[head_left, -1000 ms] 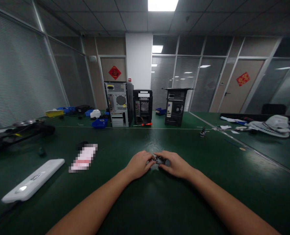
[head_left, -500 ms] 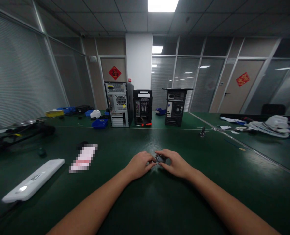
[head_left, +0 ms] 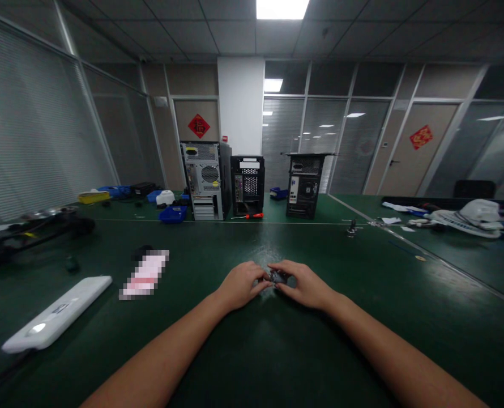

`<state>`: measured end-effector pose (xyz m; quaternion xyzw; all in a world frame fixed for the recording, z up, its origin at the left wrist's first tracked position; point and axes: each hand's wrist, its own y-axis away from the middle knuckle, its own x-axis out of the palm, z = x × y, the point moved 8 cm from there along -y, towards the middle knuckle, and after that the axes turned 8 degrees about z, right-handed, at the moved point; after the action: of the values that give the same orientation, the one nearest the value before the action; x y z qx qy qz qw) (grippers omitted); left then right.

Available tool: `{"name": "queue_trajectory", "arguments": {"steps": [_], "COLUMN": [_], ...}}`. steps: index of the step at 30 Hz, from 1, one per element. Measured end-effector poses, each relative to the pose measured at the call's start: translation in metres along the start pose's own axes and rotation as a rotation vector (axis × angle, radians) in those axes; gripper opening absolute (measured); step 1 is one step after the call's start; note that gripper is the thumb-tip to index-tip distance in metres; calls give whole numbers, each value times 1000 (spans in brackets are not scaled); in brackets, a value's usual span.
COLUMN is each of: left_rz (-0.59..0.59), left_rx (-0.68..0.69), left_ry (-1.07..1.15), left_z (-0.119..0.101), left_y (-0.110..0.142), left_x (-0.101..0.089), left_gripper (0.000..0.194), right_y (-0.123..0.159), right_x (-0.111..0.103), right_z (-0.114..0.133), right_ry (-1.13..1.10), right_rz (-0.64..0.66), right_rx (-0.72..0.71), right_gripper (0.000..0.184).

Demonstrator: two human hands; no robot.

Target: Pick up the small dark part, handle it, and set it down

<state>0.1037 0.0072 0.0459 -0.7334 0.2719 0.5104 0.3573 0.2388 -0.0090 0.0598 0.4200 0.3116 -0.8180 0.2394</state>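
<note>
A small grey metal part lies between my two hands, low over the green tabletop. My right hand curls its thumb and fingers round the part's right side. The fingertips of my left hand pinch at its left end, where a smaller darker bit shows. The exact kind of part is too small to make out, and the fingers cover some of it.
Three computer towers stand across the back, with a red screwdriver before them. A white power bank-like slab with a cable and a blurred pink rectangle lie left. A small dark metal piece stands right.
Both hands stay on the small metal part in almost the same place. Only slight finger movement shows, and the view has shifted very little.
</note>
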Motion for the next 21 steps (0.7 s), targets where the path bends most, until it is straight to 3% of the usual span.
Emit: {"name": "queue_trajectory", "arguments": {"steps": [21], "left_rz": [-6], "left_rx": [-15], "left_ry": [10], "left_z": [1], "left_y": [1], "left_x": [-3], "left_gripper": [24], "right_y": [0], "right_x": [-1], "right_z": [2], "right_ry": [-38], "right_rz": [-1], "right_rx": [18], "right_gripper": [56]}}
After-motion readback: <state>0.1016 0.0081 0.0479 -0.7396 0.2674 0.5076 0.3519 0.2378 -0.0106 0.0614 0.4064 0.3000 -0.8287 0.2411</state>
